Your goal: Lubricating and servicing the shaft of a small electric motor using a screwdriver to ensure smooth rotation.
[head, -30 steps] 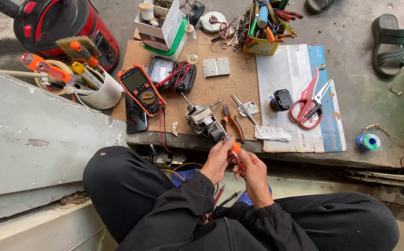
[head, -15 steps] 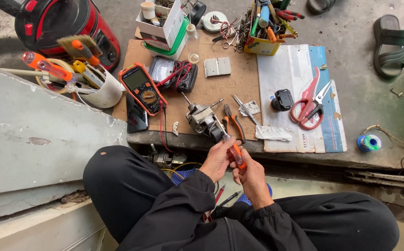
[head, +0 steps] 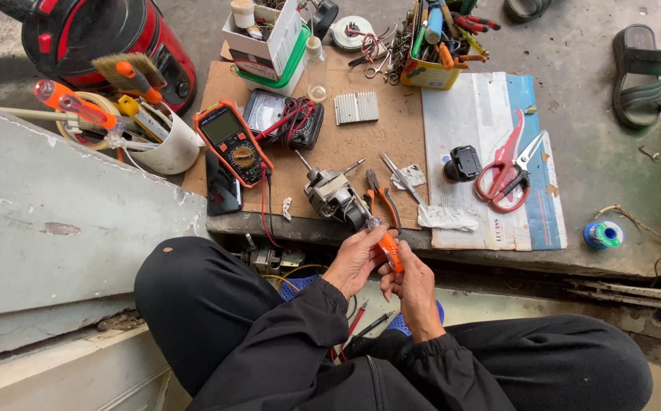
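Observation:
Both my hands meet just in front of the low bench edge. My right hand (head: 415, 288) grips an orange-handled screwdriver (head: 389, 251), its tip pointing up toward a small grey electric motor (head: 332, 195) that lies on the brown board (head: 391, 144). My left hand (head: 355, 259) holds the dark end of the motor (head: 357, 218) nearest me. Orange-handled pliers (head: 382, 199) lie right beside the motor.
An orange multimeter (head: 233, 143) with red leads and a dark phone (head: 222, 190) lie left of the motor. Red scissors (head: 507, 169) rest on paper at right. A white cup of tools (head: 164, 138), a yellow tool box (head: 437, 46) and a sandal (head: 644, 74) surround the board.
My hands and the screwdriver have shifted only slightly; the screwdriver tip stays at the motor's near end. Nothing else moved.

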